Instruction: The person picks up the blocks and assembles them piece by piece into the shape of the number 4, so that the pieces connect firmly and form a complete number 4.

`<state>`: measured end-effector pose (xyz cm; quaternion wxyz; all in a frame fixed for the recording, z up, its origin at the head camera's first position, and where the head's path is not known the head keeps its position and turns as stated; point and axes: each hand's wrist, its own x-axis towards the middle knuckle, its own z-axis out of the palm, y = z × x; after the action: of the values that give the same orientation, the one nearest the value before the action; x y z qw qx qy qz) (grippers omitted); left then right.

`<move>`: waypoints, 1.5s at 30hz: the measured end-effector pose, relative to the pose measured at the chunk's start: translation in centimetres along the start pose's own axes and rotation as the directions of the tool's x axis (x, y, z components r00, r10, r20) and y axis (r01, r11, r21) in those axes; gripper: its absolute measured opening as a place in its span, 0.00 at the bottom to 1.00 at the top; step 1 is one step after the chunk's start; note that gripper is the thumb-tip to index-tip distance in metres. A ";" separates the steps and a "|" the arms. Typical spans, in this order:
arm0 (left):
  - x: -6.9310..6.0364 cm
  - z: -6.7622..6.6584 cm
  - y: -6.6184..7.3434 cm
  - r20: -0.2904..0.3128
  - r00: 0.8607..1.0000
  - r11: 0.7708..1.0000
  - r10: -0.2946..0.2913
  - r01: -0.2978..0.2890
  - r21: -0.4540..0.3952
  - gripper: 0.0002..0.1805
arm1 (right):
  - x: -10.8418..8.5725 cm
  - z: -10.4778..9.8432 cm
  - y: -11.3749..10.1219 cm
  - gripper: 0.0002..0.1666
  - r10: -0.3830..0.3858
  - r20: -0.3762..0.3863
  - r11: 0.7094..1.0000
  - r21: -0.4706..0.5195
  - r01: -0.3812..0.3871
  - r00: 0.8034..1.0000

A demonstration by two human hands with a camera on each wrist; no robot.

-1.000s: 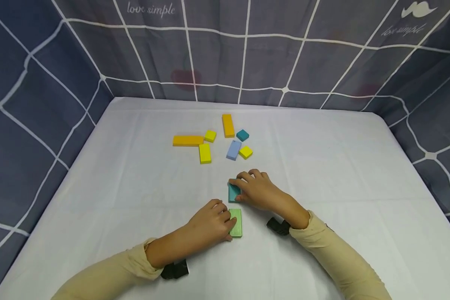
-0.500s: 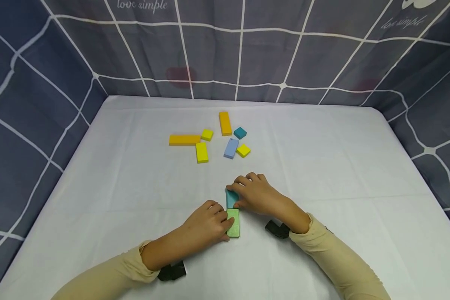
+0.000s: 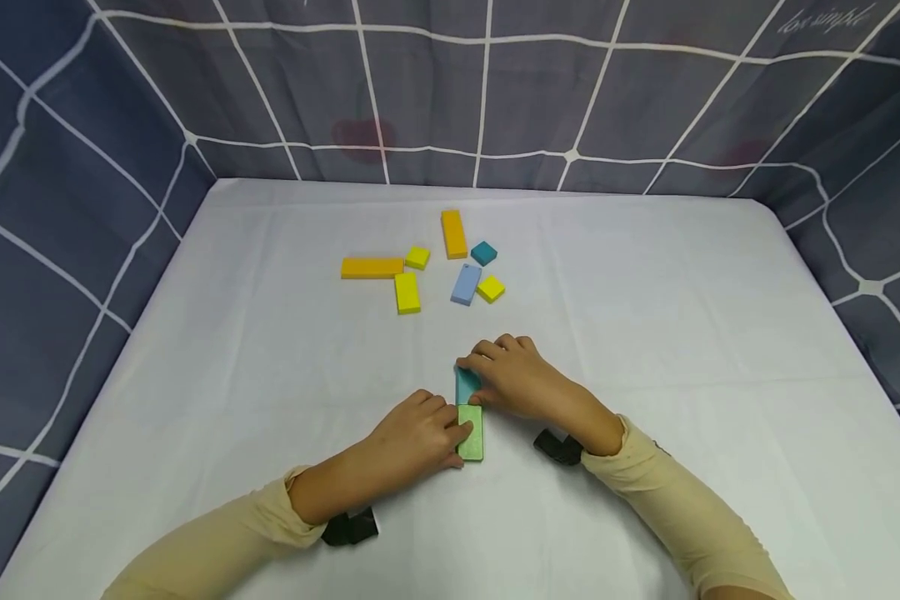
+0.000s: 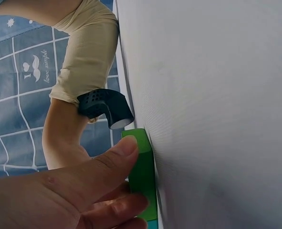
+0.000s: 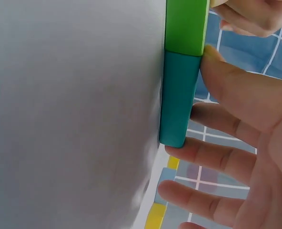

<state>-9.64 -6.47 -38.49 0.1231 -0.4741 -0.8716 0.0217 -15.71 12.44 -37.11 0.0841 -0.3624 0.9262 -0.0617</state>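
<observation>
A light green block [image 3: 470, 433] lies flat on the white table, its far end touching the near end of a teal block [image 3: 466, 386]. My left hand [image 3: 417, 431] holds the green block from the left, the thumb lying over its top. In the left wrist view the thumb and fingers grip the green block [image 4: 143, 176]. From the right, my right hand [image 3: 516, 377] holds the teal block, partly covering it. The right wrist view has the teal block [image 5: 180, 98] end to end with the green one, with the thumb near the joint and a finger at its far end.
Farther back lie an orange block [image 3: 372, 267], another orange block [image 3: 454, 234], a yellow block [image 3: 407, 293], two small yellow blocks [image 3: 417, 257], a blue block [image 3: 466, 284] and a small teal block [image 3: 483, 253]. A dark gridded curtain [image 3: 435, 92] stands behind the table.
The right hand has brought the teal block toward the green one, closing the gap between them. Since half a second ago both blocks stay joined, and the head view has shifted slightly.
</observation>
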 end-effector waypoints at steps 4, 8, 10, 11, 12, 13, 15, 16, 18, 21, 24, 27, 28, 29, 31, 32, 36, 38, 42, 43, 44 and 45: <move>0.0 -0.2 -0.2 -0.003 1.000 1.000 -0.021 0.021 -0.023 0.22 | 0.1 -0.1 0.0 0.28 -0.007 -0.011 1.000 -0.005 0.007 1.000; -0.1 -0.2 -0.2 0.013 0.999 0.997 -0.047 0.048 -0.067 0.21 | 0.2 -0.1 0.0 0.29 -0.016 -0.020 1.000 -0.016 0.016 1.000; -0.1 -0.2 -0.1 0.022 0.998 0.994 -0.061 0.063 -0.087 0.21 | 0.2 -0.1 -0.1 0.29 -0.023 -0.022 1.000 -0.012 0.023 0.999; -0.2 -0.2 -0.2 0.024 0.998 0.993 -0.066 0.068 -0.093 0.21 | 0.2 -0.1 -0.1 0.29 -0.029 -0.024 1.000 -0.013 0.029 0.999; -0.2 -0.1 -0.2 0.024 0.997 0.992 -0.071 0.073 -0.099 0.21 | 0.2 -0.1 -0.1 0.28 -0.036 -0.028 0.999 -0.013 0.036 0.999; -0.2 -0.1 -0.2 0.024 0.997 0.992 -0.074 0.076 -0.105 0.21 | 0.2 -0.1 0.0 0.28 -0.044 -0.032 0.999 -0.014 0.044 0.999; -0.3 -0.2 -0.3 0.027 0.997 0.990 -0.076 0.079 -0.119 0.21 | 0.2 -0.1 0.1 0.26 -0.055 -0.033 0.998 -0.012 0.054 0.998; -0.3 -0.3 -0.4 0.040 0.996 0.989 -0.075 0.079 -0.121 0.21 | 0.2 -0.1 0.1 0.26 -0.059 -0.032 0.998 -0.012 0.059 0.998; -0.3 -0.5 -0.6 0.070 0.995 0.987 -0.076 0.085 -0.134 0.21 | 0.1 -0.2 0.3 0.25 -0.068 -0.034 0.998 -0.012 0.068 0.997; -0.2 -0.5 -0.9 0.092 0.993 0.983 -0.077 0.091 -0.157 0.19 | 0.2 -0.4 0.4 0.25 -0.061 -0.017 0.998 0.009 0.061 0.998; -0.2 -0.3 -1.0 0.057 0.995 0.980 -0.080 0.089 -0.177 0.16 | 0.2 -0.6 0.5 0.25 -0.048 0.003 0.998 0.040 0.047 0.999; -0.1 0.0 -1.0 0.023 0.996 0.980 -0.081 0.084 -0.179 0.15 | 0.3 -0.7 0.6 0.26 -0.039 0.018 0.997 0.072 0.037 0.999; -0.2 0.1 -1.0 0.019 0.996 0.980 -0.082 0.084 -0.181 0.15 | 0.3 -0.7 0.6 0.26 -0.041 0.019 0.996 0.078 0.040 0.999; -0.2 0.1 -1.0 0.016 0.996 0.979 -0.084 0.085 -0.184 0.15 | 0.4 -0.6 0.7 0.26 -0.043 0.020 0.996 0.085 0.041 0.999; -0.3 0.2 -1.0 0.013 0.996 0.979 -0.084 0.085 -0.188 0.15 | 0.4 -0.6 0.8 0.26 -0.047 0.019 0.994 0.099 0.045 0.999; -0.3 0.2 -1.0 0.012 0.996 0.978 -0.085 0.085 -0.189 0.15 | 0.4 -0.5 0.8 0.26 -0.050 0.018 0.994 0.103 0.048 0.999; -0.3 0.2 -0.9 0.005 0.996 0.979 -0.084 0.083 -0.188 0.14 | 0.4 -0.4 1.0 0.26 -0.058 0.015 0.991 0.123 0.056 0.998; -0.3 0.2 -0.9 0.002 0.996 0.980 -0.084 0.083 -0.182 0.14 | 0.5 -0.4 1.0 0.26 -0.062 0.015 0.990 0.131 0.059 0.998; -0.2 0.2 -0.9 0.004 0.997 0.982 -0.081 0.081 -0.168 0.14 | 0.5 -0.5 1.1 0.26 -0.064 0.012 0.987 0.150 0.062 0.998; -0.2 0.2 -1.0 0.006 0.997 0.983 -0.080 0.080 -0.167 0.14 | 0.6 -0.5 1.1 0.26 -0.063 0.013 0.986 0.153 0.060 0.998; -0.1 0.2 -1.0 0.008 0.997 0.983 -0.078 0.078 -0.165 0.14 | 0.6 -0.5 1.1 0.26 -0.063 0.012 0.986 0.156 0.060 0.998; -0.1 0.2 -1.1 0.010 0.997 0.984 -0.076 0.076 -0.163 0.14 | 0.6 -0.5 1.2 0.26 -0.062 0.012 0.985 0.160 0.059 0.998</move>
<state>-10.49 -7.12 -38.52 0.0831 -0.4489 -0.8881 -0.0534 -17.00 12.92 -36.86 0.1186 -0.3830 0.9061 -0.1351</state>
